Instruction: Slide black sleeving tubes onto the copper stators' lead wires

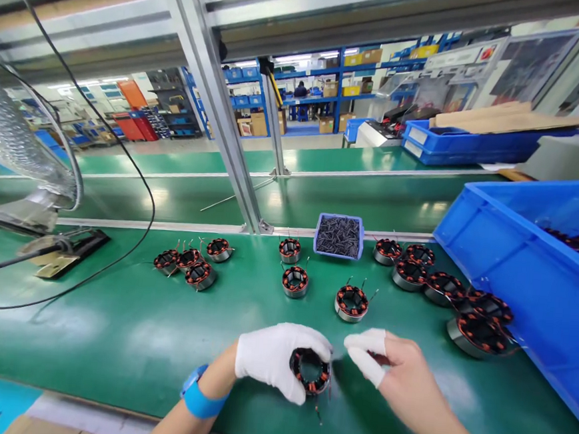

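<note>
My left hand, in a white glove, is wrapped round a motor stator with copper windings and a black core, low over the bench front. Thin wire leads hang from the stator's near side. To its right is my right hand, with white covers on the thumb and forefinger. Those two fingertips are pinched close together, apart from the stator; whatever is between them is too small or blurred to tell. Just beyond my hands another stator stands with its leads pointing up.
A small tray of black tube-like pieces stands at the back of the green bench. Several stators lie at left and right. A large blue bin borders the right side; a black cable loops at left.
</note>
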`<state>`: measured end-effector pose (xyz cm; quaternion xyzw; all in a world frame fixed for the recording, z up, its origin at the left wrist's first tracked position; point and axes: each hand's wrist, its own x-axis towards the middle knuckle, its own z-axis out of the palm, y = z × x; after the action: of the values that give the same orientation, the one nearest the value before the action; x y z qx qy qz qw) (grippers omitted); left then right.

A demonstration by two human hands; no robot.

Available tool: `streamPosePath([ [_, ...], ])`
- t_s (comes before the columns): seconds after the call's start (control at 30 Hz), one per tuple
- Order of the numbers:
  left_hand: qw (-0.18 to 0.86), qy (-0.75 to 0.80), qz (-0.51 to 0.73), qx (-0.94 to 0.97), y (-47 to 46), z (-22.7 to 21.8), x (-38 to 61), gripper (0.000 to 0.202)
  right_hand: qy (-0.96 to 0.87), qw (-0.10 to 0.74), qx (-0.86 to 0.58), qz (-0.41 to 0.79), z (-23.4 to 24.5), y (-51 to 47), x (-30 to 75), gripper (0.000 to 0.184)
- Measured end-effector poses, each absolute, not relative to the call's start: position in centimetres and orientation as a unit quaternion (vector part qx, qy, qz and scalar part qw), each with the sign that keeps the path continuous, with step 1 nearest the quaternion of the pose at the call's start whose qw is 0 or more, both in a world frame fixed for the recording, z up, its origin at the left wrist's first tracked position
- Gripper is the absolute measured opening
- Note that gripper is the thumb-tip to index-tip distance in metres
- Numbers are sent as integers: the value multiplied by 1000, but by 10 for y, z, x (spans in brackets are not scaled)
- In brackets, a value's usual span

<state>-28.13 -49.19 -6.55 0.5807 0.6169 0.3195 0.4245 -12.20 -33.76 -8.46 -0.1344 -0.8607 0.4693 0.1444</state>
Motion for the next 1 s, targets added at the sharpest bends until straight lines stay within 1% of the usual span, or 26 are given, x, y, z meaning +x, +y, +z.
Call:
streamPosePath([
  [0.1, 256, 792, 329, 447, -492, -80, -257, 69, -898, 33, -95, 429, -87, -341, -101, 32],
  [0.13, 224, 831, 324, 393, -494, -84, -251, 67, -899, 10, -97, 426, -91, -343, -98, 34],
  [0.2, 216, 859, 308, 347, -497, -91, -246, 52, -892, 4, -128, 435, -100, -346, -98, 35],
  [0.27, 238, 845, 308, 367, -497, -96, -249, 37, -880, 29, -162, 446, -107, -348, -108, 34],
  [0.3, 248, 830, 329, 377, -496, -98, -251, 32, -874, 43, -175, 452, -109, -349, -116, 32],
  [0.43, 298, 757, 477, 331, -488, -108, -254, 19, -861, 113, -191, 457, -110, -356, -146, 17],
  [0.47, 286, 758, 494, 317, -486, -109, -252, 16, -855, 140, -195, 460, -111, -357, -151, 14],
  [0.53, 228, 782, 492, 308, -485, -109, -246, 13, -823, 192, -210, 492, -115, -360, -157, 14],
  [0.6, 178, 800, 479, 315, -486, -107, -241, 14, -760, 213, -234, 568, -121, -362, -158, 16],
  [0.63, 170, 802, 479, 314, -486, -106, -240, 13, -726, 213, -244, 607, -125, -362, -157, 17],
  [0.67, 176, 801, 485, 304, -486, -105, -240, 14, -696, 212, -253, 638, -128, -363, -156, 18],
  [0.7, 190, 798, 495, 287, -486, -105, -241, 19, -675, 213, -261, 656, -130, -363, -156, 20],
  [0.77, 253, 774, 516, 265, -483, -106, -246, 40, -668, 225, -269, 657, -134, -363, -155, 22],
  [0.8, 301, 748, 525, 273, -481, -107, -249, 46, -675, 237, -271, 644, -135, -363, -155, 22],
  [0.83, 349, 714, 535, 285, -477, -108, -252, 45, -685, 247, -272, 630, -136, -364, -155, 22],
  [0.9, 412, 650, 566, 296, -470, -111, -256, 33, -702, 260, -274, 604, -137, -364, -155, 22],
  [0.97, 413, 623, 607, 269, -463, -114, -258, 26, -716, 267, -279, 581, -140, -365, -154, 22],
  [1.0, 402, 621, 624, 251, -460, -115, -257, 28, -723, 270, -280, 571, -141, -365, -154, 22],
])
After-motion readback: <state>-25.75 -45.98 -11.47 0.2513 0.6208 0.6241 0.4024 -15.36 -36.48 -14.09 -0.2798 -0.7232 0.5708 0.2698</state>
